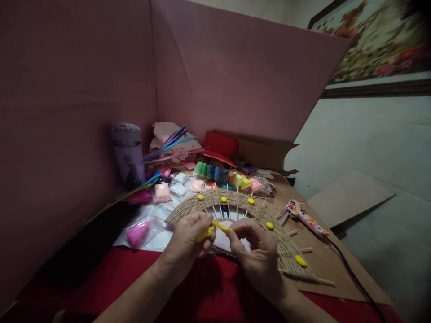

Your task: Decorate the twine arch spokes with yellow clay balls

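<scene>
A lump of yellow modelling clay (pixel 206 234) is in my left hand (pixel 191 233), its fingers closed around it. From there a thin strand of the clay stretches to my right hand (pixel 254 246), where thumb and forefinger pinch its end. Just behind both hands lies a woven twine arch (pixel 215 198) with wooden sticks poking out of its edges. Yellow clay ovals (pixel 269 225) are spaced along the arch. A pale pink piece (pixel 222 240) under the arch is partly hidden by my hands.
Bags of coloured clay (pixel 215 172) spread behind the arch, with a pink clay packet (pixel 138 233) at left. A purple tumbler (pixel 128 154) stands near pipe cleaners (pixel 171 141). At right, a patterned glue gun (pixel 305 217) with a black cord lies on cardboard (pixel 330 269).
</scene>
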Motion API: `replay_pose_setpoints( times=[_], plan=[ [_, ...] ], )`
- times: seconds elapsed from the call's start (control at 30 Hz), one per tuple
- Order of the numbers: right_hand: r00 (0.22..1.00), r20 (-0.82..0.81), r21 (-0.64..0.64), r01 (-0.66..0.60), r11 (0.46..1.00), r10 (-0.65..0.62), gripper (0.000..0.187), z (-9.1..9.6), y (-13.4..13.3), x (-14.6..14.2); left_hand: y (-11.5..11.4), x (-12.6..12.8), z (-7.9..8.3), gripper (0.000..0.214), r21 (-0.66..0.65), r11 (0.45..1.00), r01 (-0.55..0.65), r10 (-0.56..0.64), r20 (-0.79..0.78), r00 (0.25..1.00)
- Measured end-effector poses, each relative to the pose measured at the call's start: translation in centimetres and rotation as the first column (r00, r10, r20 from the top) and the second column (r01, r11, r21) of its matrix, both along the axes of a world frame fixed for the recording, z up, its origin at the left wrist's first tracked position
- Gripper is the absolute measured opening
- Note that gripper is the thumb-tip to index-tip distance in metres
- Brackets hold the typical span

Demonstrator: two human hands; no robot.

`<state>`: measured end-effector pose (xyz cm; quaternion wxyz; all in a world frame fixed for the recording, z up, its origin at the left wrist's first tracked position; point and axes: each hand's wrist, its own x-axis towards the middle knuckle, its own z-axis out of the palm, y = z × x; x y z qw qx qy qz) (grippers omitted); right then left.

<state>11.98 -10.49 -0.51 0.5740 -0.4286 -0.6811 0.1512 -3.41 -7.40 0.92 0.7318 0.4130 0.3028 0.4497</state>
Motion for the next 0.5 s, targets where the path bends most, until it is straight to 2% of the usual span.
replay_pose_setpoints(
  times=[0.1, 0.2, 0.33, 0.5],
  plan=[
    [0.991, -0.136, -0.075, -0.011, 0.997, 0.001, 0.01, -0.08, 0.06, 0.12, 0.31, -0.42, 0.37, 0.03, 0.003, 0.994, -0.106, 0.106, 0.059, 0.993],
    [0.956, -0.285, -0.164, -0.126, 0.978, 0.075, 0.005, 0.21, -0.06, 0.01, 0.44, -0.61, 0.51, 0.022, -0.046, 0.989, -0.141, 0.144, 0.08, 0.986],
    [0.932, -0.321, -0.186, -0.237, 0.954, 0.169, 0.005, 0.35, -0.18, -0.14, 0.29, -0.4, 0.3, 0.029, -0.111, 0.993, -0.044, 0.047, 0.025, 0.999],
    [0.925, -0.305, -0.163, -0.285, 0.945, 0.226, 0.008, -0.42, -0.15, 0.05, 0.03, -0.17, -0.22, 0.04, -0.061, 0.992, 0.107, -0.11, -0.053, 0.993]
  ],
)
